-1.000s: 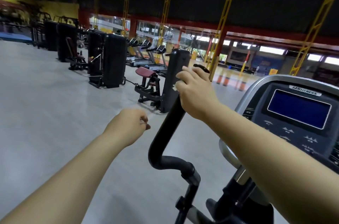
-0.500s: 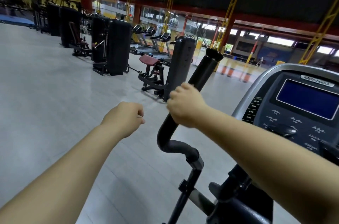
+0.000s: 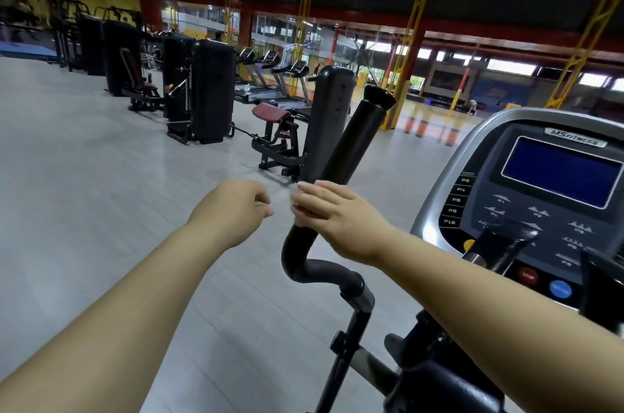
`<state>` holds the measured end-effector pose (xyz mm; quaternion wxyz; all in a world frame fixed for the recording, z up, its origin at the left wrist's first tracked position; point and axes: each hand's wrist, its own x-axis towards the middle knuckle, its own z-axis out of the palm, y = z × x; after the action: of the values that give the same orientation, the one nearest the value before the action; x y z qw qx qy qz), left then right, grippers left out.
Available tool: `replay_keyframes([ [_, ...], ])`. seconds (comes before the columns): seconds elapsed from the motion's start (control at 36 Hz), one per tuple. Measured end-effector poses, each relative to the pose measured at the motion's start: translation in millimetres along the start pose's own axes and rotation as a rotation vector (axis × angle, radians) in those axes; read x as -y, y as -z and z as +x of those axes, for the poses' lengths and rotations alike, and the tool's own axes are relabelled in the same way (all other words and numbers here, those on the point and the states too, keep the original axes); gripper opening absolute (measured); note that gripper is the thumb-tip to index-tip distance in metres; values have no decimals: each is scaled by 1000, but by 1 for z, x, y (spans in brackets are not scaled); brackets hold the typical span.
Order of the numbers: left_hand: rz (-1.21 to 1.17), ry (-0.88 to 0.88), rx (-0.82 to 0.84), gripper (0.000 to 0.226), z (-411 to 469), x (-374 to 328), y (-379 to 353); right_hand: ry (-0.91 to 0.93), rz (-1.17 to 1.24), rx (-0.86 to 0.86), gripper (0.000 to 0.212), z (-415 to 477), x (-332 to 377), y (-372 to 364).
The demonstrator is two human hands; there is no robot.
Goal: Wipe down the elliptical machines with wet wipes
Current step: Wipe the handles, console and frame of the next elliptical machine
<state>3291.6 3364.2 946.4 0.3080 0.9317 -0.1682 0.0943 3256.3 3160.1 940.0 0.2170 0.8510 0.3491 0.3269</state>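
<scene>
The elliptical's black left handle [image 3: 358, 132] rises tilted in the middle of the view, with a bend [image 3: 304, 264] below the grip. My right hand [image 3: 337, 213] wraps around the low end of the grip, just above the bend. A pale, blurred wet wipe [image 3: 284, 195] shows at its fingertips. My left hand [image 3: 233, 210] is curled into a fist just left of the handle, its fingertips almost touching the wipe; whether they grip it is unclear. The grey console [image 3: 435, 196] with a blue screen [image 3: 560, 172] stands at the right.
Black weight machines [image 3: 212, 91] and a seat with a maroon pad [image 3: 273, 112] stand on the grey floor [image 3: 84, 193] ahead. Treadmills [image 3: 270, 74] line up behind them. Yellow steel columns [image 3: 405, 41] rise further back.
My right hand has slid down the handle from its top to just above the bend. My left fist has moved right, close to the right hand. The view has tilted downward.
</scene>
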Motion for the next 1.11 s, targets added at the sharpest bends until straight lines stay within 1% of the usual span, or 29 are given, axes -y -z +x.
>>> replay_keyframes([
  [0.06, -28, -26, -15, 11, 3, -9, 2, -79, 9, -108, 39, -7, -16, 3],
  [0.08, -44, -41, -20, 11, 5, -14, 3, -128, 13, -157, 35, -9, -24, 5],
  [0.19, -90, -97, -40, 10, 13, -34, 6, -319, 28, -340, 37, -4, -54, 17],
  [0.28, -151, -138, -75, 8, 17, -49, 5, -506, 169, -429, 42, 5, -66, 30],
  [0.39, -238, -187, -128, 23, 23, -64, 1, -630, 194, -555, 49, 15, -66, 41],
  [0.42, -267, -197, -127, 26, 23, -67, 0, -673, 222, -612, 48, 17, -66, 43],
  [0.47, -318, -212, -106, 32, 24, -71, -4, -789, 299, -731, 40, 19, -70, 46],
  [0.53, -347, -220, -87, 36, 23, -72, -8, -915, 462, -765, 36, 21, -75, 52],
  [0.64, -410, -218, -99, 34, 23, -73, -16, -1082, 899, -695, 38, 28, -84, 63],
  [0.72, -436, -212, -123, 24, 24, -73, -20, -1129, 1031, -659, 33, 35, -92, 68],
  [0.75, -437, -215, -133, 21, 24, -74, -21, -1158, 1114, -660, 31, 37, -93, 66],
  [0.81, -449, -218, -144, 19, 24, -74, -23, -1257, 1392, -628, 29, 39, -89, 64],
  [0.86, -450, -214, -145, 22, 25, -75, -24, -1311, 1617, -559, 41, 37, -79, 56],
  [0.92, -452, -202, -149, 25, 24, -74, -24, -1303, 1682, -490, 51, 33, -68, 42],
  [0.94, -458, -193, -150, 26, 24, -74, -24, -1278, 1670, -429, 53, 30, -61, 37],
  [1.06, -416, -192, -170, 29, 21, -73, -26, -1196, 1712, -103, 61, 6, -26, 5],
  [1.11, -384, -200, -178, 35, 19, -73, -27, -1154, 1745, 29, 59, -6, -8, -9],
])
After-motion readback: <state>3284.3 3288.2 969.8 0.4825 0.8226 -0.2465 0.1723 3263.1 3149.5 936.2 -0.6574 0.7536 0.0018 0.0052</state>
